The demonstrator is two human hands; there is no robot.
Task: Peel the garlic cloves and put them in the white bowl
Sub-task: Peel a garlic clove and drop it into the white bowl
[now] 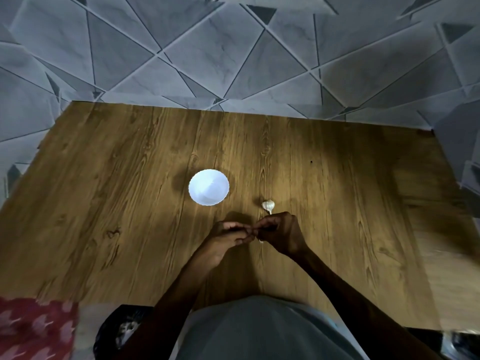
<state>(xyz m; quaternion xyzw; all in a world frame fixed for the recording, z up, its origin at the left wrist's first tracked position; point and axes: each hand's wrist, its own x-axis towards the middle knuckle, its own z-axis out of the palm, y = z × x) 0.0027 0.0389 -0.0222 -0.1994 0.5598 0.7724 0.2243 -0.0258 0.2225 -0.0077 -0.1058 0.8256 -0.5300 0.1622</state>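
Observation:
A small white bowl with a scalloped rim stands on the wooden table; it looks empty. To its right and a little nearer lies a garlic bulb, whitish, stem pointing towards me. Just in front of the bulb my two hands meet above the table. My left hand and my right hand have their fingertips curled together around a small garlic clove, of which only a pale bit shows below the fingers. Most of the clove is hidden.
The table's far edge meets a grey tiled floor with triangular patterns. A red patterned cloth lies at the lower left, beside a dark object. My torso fills the bottom centre.

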